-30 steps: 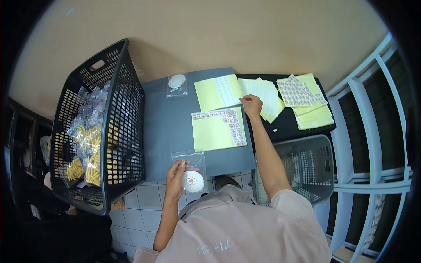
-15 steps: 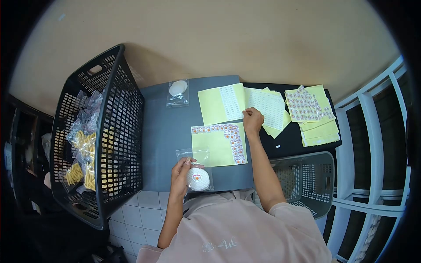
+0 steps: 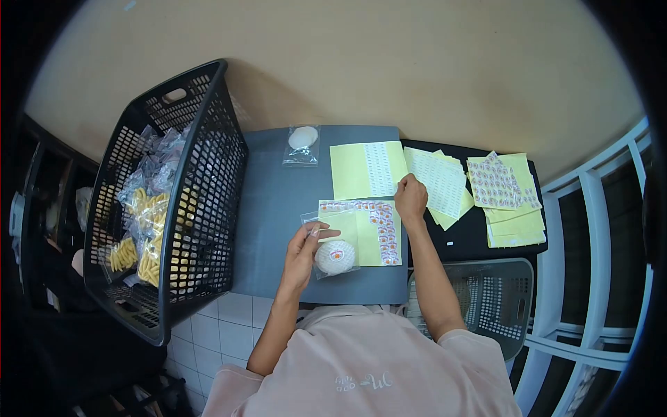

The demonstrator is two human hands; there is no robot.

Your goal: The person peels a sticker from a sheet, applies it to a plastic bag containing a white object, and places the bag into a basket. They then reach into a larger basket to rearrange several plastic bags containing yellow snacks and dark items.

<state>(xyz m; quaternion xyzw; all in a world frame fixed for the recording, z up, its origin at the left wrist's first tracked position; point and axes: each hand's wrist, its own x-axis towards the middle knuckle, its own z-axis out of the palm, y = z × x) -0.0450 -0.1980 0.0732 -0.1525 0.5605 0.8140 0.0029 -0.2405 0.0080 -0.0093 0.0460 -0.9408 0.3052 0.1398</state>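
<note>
Near bench front edge: left hand (image 3: 300, 251) pinching clear bag (image 3: 332, 244) with white disc, steadying it flat | right hand (image 3: 411, 199) fingertips pressed together at sticker sheet (image 3: 368, 222) far corner, peeling grip.

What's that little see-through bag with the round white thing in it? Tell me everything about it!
The small clear plastic bag looks thin and shiny. Inside sits a round white puck with a small orange-and-red sticker at its middle; what the puck is cannot be told. The bag lies flat over the lower left part of a yellow sticker sheet on the grey table. The left hand pinches the bag's upper left edge. The bag's top part looks empty and flat.
</note>
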